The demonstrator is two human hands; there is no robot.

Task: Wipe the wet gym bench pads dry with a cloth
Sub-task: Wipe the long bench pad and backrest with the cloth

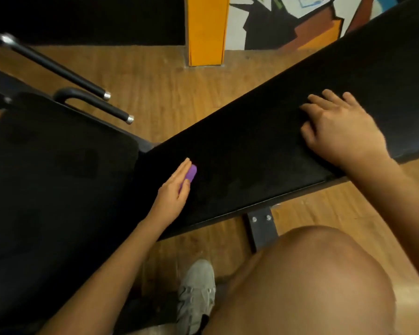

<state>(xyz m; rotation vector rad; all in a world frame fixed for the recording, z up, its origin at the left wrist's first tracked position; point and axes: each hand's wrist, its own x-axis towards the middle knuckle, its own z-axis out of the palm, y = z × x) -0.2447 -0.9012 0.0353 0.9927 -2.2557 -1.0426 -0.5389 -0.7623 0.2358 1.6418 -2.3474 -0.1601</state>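
Pressing a purple cloth (pixel 191 173) flat, the straight fingers (pixel 183 170) of the left hand (pixel 173 189) lie on the long black pad (pixel 252 151) of the bench, near its lower end and just beside the seat pad (pixel 58 170). The right hand (pixel 341 126) rests farther up the same pad, towards its near edge, fingers spread and lightly bent, gripping nothing, well apart from the cloth. Two black handles (pixel 94 102) with silver tips reach out beyond the seat pad over the wooden floor (pixel 167 93). A bare knee (pixel 312 274) and a grey shoe (pixel 196 291) show below the bench's near edge.
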